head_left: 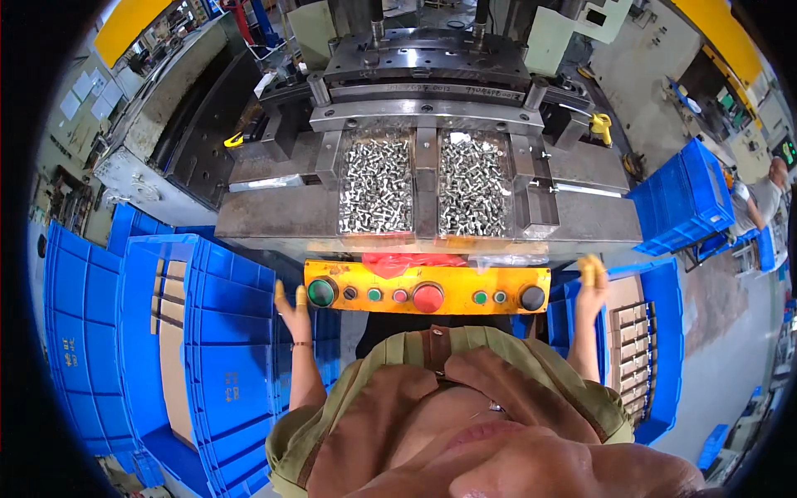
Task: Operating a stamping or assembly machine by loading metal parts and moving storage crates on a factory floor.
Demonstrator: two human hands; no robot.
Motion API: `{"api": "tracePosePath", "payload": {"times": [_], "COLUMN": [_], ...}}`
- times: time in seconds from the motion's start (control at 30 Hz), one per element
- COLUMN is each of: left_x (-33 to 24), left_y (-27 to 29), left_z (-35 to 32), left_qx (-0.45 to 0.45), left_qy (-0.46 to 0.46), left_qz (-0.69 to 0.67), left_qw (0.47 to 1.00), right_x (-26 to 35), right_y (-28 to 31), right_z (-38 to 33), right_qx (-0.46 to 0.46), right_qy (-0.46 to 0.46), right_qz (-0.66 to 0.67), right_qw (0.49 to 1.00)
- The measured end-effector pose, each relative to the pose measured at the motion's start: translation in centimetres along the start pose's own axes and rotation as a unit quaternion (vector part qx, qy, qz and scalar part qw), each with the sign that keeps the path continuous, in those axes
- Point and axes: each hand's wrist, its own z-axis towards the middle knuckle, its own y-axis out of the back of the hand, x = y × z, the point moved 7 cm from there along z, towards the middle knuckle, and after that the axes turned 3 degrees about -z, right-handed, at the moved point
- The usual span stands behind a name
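My left hand (292, 314) is raised just left of the yellow control panel (383, 276), close to its large green button (320, 292). Yellow covers sit on its fingertips, its fingers are apart, and nothing shows in it. My right hand (592, 286), also with yellow fingertip covers, is off the panel's right end, beside the large black button (531, 297). Its fingers look loosely extended, with no object visible in them. Past the panel, two trays hold small metal bolt-like parts: the left pile (375, 187) and the right pile (473, 187).
A press die (427, 62) stands behind the trays. Blue crates (228, 332) are stacked at my left. Another blue crate (664, 349) at my right holds cardboard and rows of metal parts. A yellow-handled tool (601, 129) lies right of the die. Another person (760, 199) sits far right.
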Motion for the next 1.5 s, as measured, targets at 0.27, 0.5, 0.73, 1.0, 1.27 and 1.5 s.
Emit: {"api": "tracePosePath", "payload": {"times": [0.27,0.5,0.73,1.0,1.27,1.5], "left_x": [11.2,11.8,12.5,4.6,-24.0,-38.7], "left_y": [-5.3,-5.7,-5.3,-1.5,-5.1,-19.8], "left_z": [-1.3,-1.4,-1.7,-0.3,12.9,25.1], "left_qx": [0.181,0.131,0.123,-0.054,-0.037,0.034], "left_qy": [0.272,0.211,0.248,0.169,-0.243,-0.444], "left_qz": [-0.082,-0.092,-0.090,-0.140,-0.140,0.066], "left_qw": [0.942,0.964,0.957,0.974,0.959,0.893], "right_x": [-14.1,-15.0,-15.7,-4.3,21.4,26.1], "right_y": [-5.7,-6.1,-6.4,-4.4,-9.7,-26.4], "right_z": [-8.3,-8.5,-8.8,-2.3,14.1,24.8], "right_qx": [0.151,0.165,0.156,0.281,0.194,0.156], "right_qy": [-0.108,-0.144,-0.114,0.032,0.290,0.316], "right_qz": [-0.035,0.022,0.009,-0.369,-0.053,-0.258], "right_qw": [0.982,0.975,0.981,0.886,0.935,0.900]}}
